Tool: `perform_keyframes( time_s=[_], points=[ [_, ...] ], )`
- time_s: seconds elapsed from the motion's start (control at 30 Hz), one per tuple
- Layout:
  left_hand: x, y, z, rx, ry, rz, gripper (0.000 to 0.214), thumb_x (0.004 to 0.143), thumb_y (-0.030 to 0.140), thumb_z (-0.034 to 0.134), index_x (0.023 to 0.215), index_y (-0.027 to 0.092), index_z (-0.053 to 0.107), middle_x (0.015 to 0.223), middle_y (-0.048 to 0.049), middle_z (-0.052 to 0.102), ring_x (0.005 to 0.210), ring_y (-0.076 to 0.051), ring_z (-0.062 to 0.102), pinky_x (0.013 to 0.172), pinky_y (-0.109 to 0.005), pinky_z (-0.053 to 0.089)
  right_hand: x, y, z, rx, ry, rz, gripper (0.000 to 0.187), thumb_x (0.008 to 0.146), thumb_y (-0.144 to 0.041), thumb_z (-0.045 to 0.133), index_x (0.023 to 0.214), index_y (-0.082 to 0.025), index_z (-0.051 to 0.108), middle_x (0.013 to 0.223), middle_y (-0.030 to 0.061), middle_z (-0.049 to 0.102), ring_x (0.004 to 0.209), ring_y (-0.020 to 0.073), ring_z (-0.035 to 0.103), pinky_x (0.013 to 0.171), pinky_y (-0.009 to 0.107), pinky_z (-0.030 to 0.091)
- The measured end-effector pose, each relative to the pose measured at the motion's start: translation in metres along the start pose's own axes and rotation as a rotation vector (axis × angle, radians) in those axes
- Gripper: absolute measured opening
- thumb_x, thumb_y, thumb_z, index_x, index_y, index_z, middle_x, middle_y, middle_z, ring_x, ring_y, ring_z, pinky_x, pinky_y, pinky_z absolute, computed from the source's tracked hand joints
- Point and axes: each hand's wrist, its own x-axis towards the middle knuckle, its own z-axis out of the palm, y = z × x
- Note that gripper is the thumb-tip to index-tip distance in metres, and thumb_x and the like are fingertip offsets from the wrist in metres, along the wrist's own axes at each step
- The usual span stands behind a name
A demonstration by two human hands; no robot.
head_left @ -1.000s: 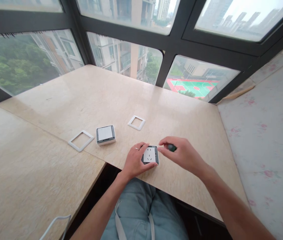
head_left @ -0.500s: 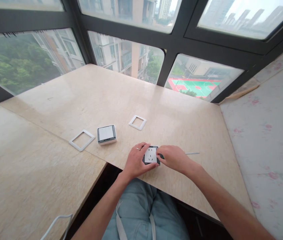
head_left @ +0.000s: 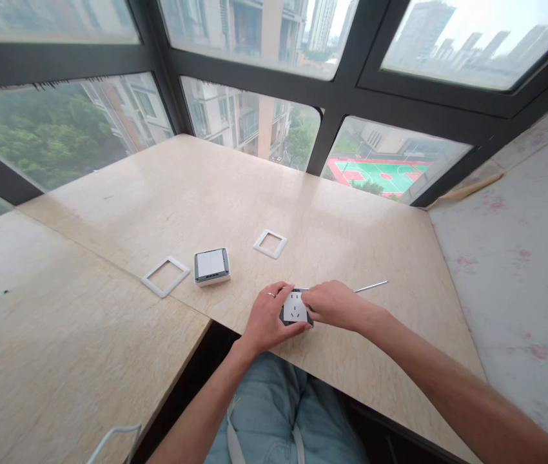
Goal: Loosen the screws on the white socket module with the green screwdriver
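A white wall socket (head_left: 295, 308) with a dark grey surround sits face up near the worktop's front edge. My left hand (head_left: 268, 317) grips it from the left, thumb along its near side and fingers at its far side. At the socket's right edge my right hand (head_left: 336, 304) is closed, with its fingertips bent against or just over the edge. A thin metal screwdriver shaft (head_left: 371, 286) sticks out past the right hand, pointing away to the right. The handle is hidden inside that hand, and so are the fingertips' exact contacts.
A white switch (head_left: 211, 265) with a grey surround lies to the left. Two white cover frames, the left frame (head_left: 165, 276) and the far frame (head_left: 270, 243), rest on the stone worktop (head_left: 375, 232). A white cable (head_left: 114, 433) is at lower left. Windows and a papered wall border the worktop.
The view has tilted slightly, shifting everything a little down. My right hand has turned a little at the socket's edge, and the screwdriver shaft now angles more upward. My left hand keeps its grip.
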Motion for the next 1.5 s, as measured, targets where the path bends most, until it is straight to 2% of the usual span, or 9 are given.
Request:
perform_keyframes(
  time_s=[0.13, 0.3, 0.5, 0.67, 0.93, 1.23, 1.5],
  points=[
    [0.0, -0.001, 0.001, -0.003, 0.003, -0.001, 0.084, 0.071, 0.06, 0.083, 0.14, 0.021, 0.055, 0.141, -0.0155, 0.057, 0.131, -0.036, 0.055, 0.11, -0.053, 0.045, 0.002, 0.007, 0.004, -0.014, 0.017, -0.035, 0.02, 0.096, -0.027, 0.057, 0.098, -0.016, 0.074, 0.099, 0.0133, 0.078, 0.09, 0.0282, 0.075, 0.066, 0.03, 0.045],
    [0.001, 0.001, -0.001, -0.005, -0.002, -0.003, 0.085, 0.067, 0.06, 0.085, 0.137, 0.021, 0.057, 0.138, -0.0152, 0.059, 0.128, -0.035, 0.056, 0.11, -0.052, 0.045, 0.001, 0.019, 0.004, 0.026, 0.088, -0.01, 0.022, 0.098, -0.027, 0.053, 0.099, -0.017, 0.073, 0.099, 0.0105, 0.079, 0.091, 0.0255, 0.074, 0.064, 0.028, 0.041],
    [0.001, 0.003, -0.002, -0.011, 0.0, -0.003, 0.084, 0.068, 0.059, 0.085, 0.136, 0.018, 0.057, 0.138, -0.016, 0.059, 0.129, -0.036, 0.055, 0.11, -0.052, 0.045, -0.003, 0.015, 0.009, 0.118, 0.069, -0.046, 0.023, 0.095, -0.03, 0.056, 0.092, -0.019, 0.076, 0.092, 0.01, 0.079, 0.083, 0.024, 0.073, 0.062, 0.028, 0.037],
    [0.001, 0.004, -0.002, -0.019, 0.003, -0.001, 0.084, 0.069, 0.06, 0.085, 0.136, 0.018, 0.057, 0.139, -0.0164, 0.058, 0.129, -0.036, 0.055, 0.11, -0.052, 0.045, -0.005, 0.011, 0.013, 0.141, 0.086, 0.007, 0.022, 0.096, -0.028, 0.056, 0.094, -0.018, 0.076, 0.093, 0.0102, 0.079, 0.086, 0.0238, 0.073, 0.065, 0.028, 0.039],
    [0.002, 0.002, -0.001, -0.014, 0.008, 0.004, 0.086, 0.069, 0.061, 0.084, 0.137, 0.018, 0.056, 0.139, -0.017, 0.058, 0.129, -0.036, 0.055, 0.109, -0.053, 0.045, -0.001, 0.014, 0.014, 0.056, 0.068, 0.003, 0.023, 0.097, -0.029, 0.054, 0.098, -0.018, 0.075, 0.099, 0.0109, 0.079, 0.091, 0.0274, 0.075, 0.065, 0.029, 0.042],
    [0.001, 0.0, 0.0, -0.006, 0.007, 0.006, 0.086, 0.07, 0.061, 0.084, 0.138, 0.018, 0.056, 0.139, -0.0163, 0.058, 0.13, -0.036, 0.055, 0.11, -0.052, 0.045, 0.002, 0.004, 0.005, -0.036, 0.016, -0.017, 0.021, 0.094, -0.026, 0.059, 0.102, -0.015, 0.074, 0.097, 0.016, 0.078, 0.092, 0.0319, 0.076, 0.069, 0.033, 0.048],
    [0.0, 0.0, 0.002, -0.013, 0.015, -0.011, 0.085, 0.068, 0.061, 0.084, 0.137, 0.02, 0.057, 0.138, -0.0162, 0.058, 0.129, -0.036, 0.055, 0.109, -0.052, 0.045, 0.006, 0.012, 0.001, 0.065, 0.026, -0.013, 0.021, 0.088, -0.026, 0.058, 0.093, -0.018, 0.077, 0.092, 0.0125, 0.079, 0.085, 0.0265, 0.074, 0.061, 0.029, 0.038]
  ],
)
